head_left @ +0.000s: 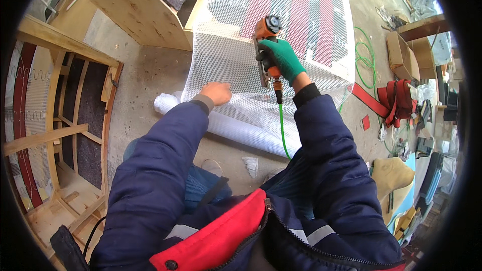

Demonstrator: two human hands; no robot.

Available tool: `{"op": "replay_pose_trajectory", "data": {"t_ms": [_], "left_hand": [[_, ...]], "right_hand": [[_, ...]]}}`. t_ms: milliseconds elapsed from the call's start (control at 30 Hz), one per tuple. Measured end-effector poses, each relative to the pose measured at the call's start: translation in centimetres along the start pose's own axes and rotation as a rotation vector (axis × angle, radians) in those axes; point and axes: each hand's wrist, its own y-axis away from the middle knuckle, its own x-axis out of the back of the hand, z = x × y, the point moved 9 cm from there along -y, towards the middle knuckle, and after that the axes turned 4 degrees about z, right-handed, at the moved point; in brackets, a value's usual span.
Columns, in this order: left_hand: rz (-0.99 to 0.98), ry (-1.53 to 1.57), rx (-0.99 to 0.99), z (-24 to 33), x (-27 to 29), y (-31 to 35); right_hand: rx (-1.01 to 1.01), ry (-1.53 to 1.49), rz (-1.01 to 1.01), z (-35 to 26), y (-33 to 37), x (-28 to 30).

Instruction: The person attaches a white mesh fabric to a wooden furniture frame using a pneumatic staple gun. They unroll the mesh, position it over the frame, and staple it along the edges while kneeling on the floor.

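My right hand (284, 57), in a green glove, is wrapped around the grip of an orange pneumatic staple gun (266, 26). The gun is above the near part of a white mesh sheet (213, 60). At the sheet's near left side, my bare left hand (217, 93) is closed with the mesh pinched in its fingers. The mesh covers a wooden furniture frame, with red webbing straps (300, 12) and zigzag springs (228, 2) showing through. Closer to me, the rest of the mesh lies as a white roll (241, 129) on the floor.
A green air hose (282, 130) hangs from the gun, and more hose (372, 60) lies coiled at right. Another wooden frame (108, 115) stands on the left. A wooden panel (135, 10) is at far left. Red webbing (396, 98) and cardboard boxes (401, 57) lie at right.
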Motion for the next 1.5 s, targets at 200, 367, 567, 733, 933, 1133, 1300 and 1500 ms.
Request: {"op": "replay_pose_trajectory", "data": {"t_ms": [200,367,567,733,933,1133,1300,1500], "left_hand": [[-0.001,0.005,-0.050,-0.4,-0.6,-0.4],[0.005,-0.013,-0.054,-0.3,-0.6,-0.4],[0.001,0.027,-0.058,0.0,-0.1,0.1],[0.058,0.053,-0.036,-0.3,-0.2,0.2],[0.043,0.050,-0.019,-0.1,-0.1,0.2],[0.040,-0.001,0.044,0.0,0.0,-0.6],[-0.113,-0.081,0.137,-0.7,-2.5,-3.0],[-0.163,-0.246,0.062,-0.7,-1.7,-0.4]], "right_hand": [[-0.032,-0.077,-0.120,-0.1,-1.7,-4.3],[0.047,-0.039,-0.082,-1.6,-3.6,-6.0],[0.021,0.031,-0.183,-2.3,-5.1,-9.8],[0.002,0.116,-0.224,-2.7,-6.8,-12.4],[0.071,0.097,-0.282,-2.0,-9.5,-16.1],[0.317,0.348,-0.370,-4.5,-9.7,-15.3],[0.121,0.377,-0.364,-6.8,-2.0,-3.9],[-0.118,0.787,-0.568,-5.1,10.6,10.7]]}}
